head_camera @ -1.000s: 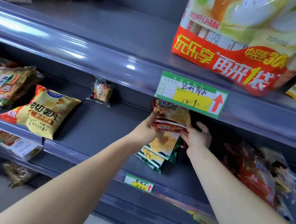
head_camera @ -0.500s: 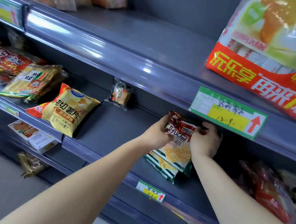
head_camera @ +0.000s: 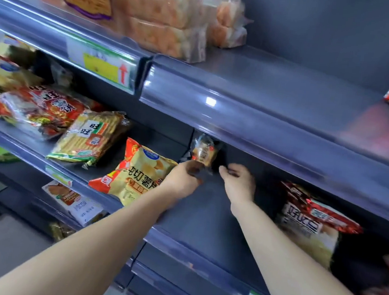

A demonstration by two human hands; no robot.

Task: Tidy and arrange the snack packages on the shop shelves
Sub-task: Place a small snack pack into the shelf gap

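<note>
A small clear snack packet [head_camera: 204, 151] leans upright against the back of the middle shelf [head_camera: 197, 209]. My left hand [head_camera: 182, 180] is at its lower edge and seems to pinch the dark bottom seam, though motion blur makes this unclear. My right hand [head_camera: 238, 183] hovers just right of the packet with loosely curled fingers, holding nothing. The stack of red and white chip bags [head_camera: 310, 220] lies on the same shelf, to the right of my right forearm. A yellow potato chip bag [head_camera: 136, 175] lies left of my left hand.
Rice cracker bags [head_camera: 90, 137] and red packs [head_camera: 42, 109] fill the shelf's left part. Bread loaves [head_camera: 153, 17] sit on the upper shelf, whose front rail [head_camera: 250, 119] overhangs my hands. A boxed snack [head_camera: 74, 202] lies on the lower shelf.
Both hands let go of the red and white chip bags and moved left to the small clear packet. The view swung left and closer to the shelf.
</note>
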